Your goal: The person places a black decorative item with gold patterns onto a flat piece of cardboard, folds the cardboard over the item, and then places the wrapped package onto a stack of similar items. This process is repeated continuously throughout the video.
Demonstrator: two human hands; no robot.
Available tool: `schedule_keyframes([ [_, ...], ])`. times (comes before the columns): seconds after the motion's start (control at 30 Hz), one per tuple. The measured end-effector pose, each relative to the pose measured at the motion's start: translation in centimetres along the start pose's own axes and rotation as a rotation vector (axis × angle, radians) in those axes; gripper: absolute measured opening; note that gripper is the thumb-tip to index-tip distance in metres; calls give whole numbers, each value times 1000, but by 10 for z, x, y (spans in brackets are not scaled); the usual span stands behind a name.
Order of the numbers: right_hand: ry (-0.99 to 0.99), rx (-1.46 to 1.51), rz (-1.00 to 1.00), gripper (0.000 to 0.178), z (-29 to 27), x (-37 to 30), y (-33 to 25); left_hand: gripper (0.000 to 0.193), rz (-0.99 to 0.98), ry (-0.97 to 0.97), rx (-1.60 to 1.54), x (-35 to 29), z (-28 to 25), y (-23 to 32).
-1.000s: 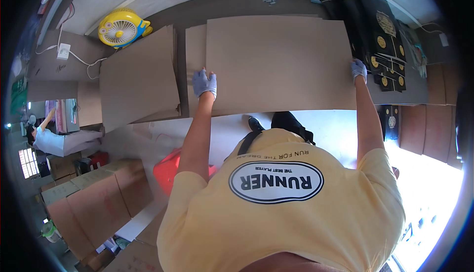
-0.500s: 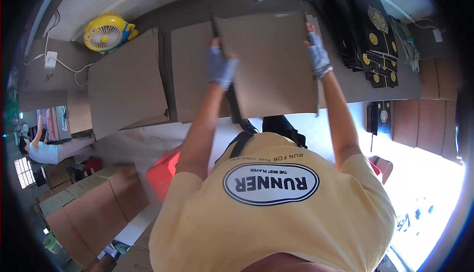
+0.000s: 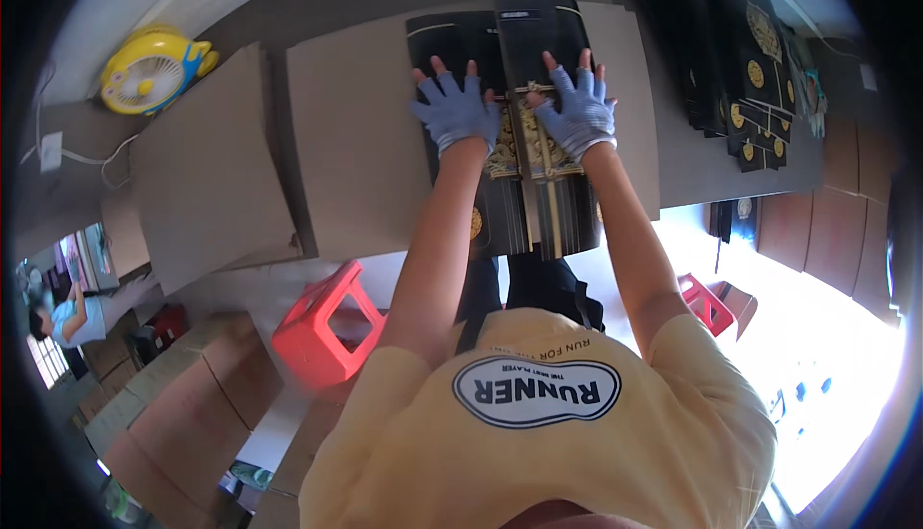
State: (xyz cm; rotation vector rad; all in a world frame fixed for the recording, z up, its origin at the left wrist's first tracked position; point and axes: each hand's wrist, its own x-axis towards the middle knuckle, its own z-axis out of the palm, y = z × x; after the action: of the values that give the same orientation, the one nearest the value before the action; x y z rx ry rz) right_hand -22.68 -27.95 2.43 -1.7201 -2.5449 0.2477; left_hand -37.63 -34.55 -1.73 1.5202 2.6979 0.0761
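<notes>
Two black panels with gold printing lie folded inward over the cardboard in front of me, their edges meeting near the middle. My left hand (image 3: 457, 111) lies flat on the left panel (image 3: 445, 41), fingers spread. On the right panel (image 3: 544, 53), my right hand (image 3: 579, 114) also rests flat with its fingers apart. Both hands wear blue-grey fingerless gloves, and they cover part of the gold pattern. Beneath the panels, plain grey-brown cardboard sheets (image 3: 356, 135) stick out on both sides.
Another cardboard stack (image 3: 212, 169) lies on the table's left, with a yellow fan (image 3: 152, 79) behind it. Black-and-gold folded pieces (image 3: 716, 49) are piled at right. Red stools (image 3: 322, 332) stand below the table's near edge. Large cartons (image 3: 197, 399) and another person (image 3: 77, 319) are at left.
My hands held the side edges of a raised plain cardboard piece; they have come inward and now press on two folded black panels, printed side up. The view has shifted slightly.
</notes>
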Motion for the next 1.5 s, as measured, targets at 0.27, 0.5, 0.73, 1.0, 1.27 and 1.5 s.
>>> schedule_keyframes([
  [0.27, 23, -188, -11, 66, 54, -1, -16, 50, -30, 124, 60, 0, 28, 1],
  [0.5, 185, -141, -61, 65, 69, -2, -13, 47, 11, 202, 19, -4, 31, 1],
  [0.73, 163, -175, -72, 68, 68, -2, -15, 47, 68, 300, 120, -2, 33, 2],
  [1.0, 162, -140, -57, 67, 65, -2, -22, 48, 48, 307, 142, -4, 30, 4],
  [1.27, 129, -110, -346, 59, 80, -1, 0, 62, 276, -35, -359, -135, 32, 26],
  [1.5, 278, -146, -874, 61, 112, 69, -59, 65, 265, 35, -444, -148, 41, 25],
])
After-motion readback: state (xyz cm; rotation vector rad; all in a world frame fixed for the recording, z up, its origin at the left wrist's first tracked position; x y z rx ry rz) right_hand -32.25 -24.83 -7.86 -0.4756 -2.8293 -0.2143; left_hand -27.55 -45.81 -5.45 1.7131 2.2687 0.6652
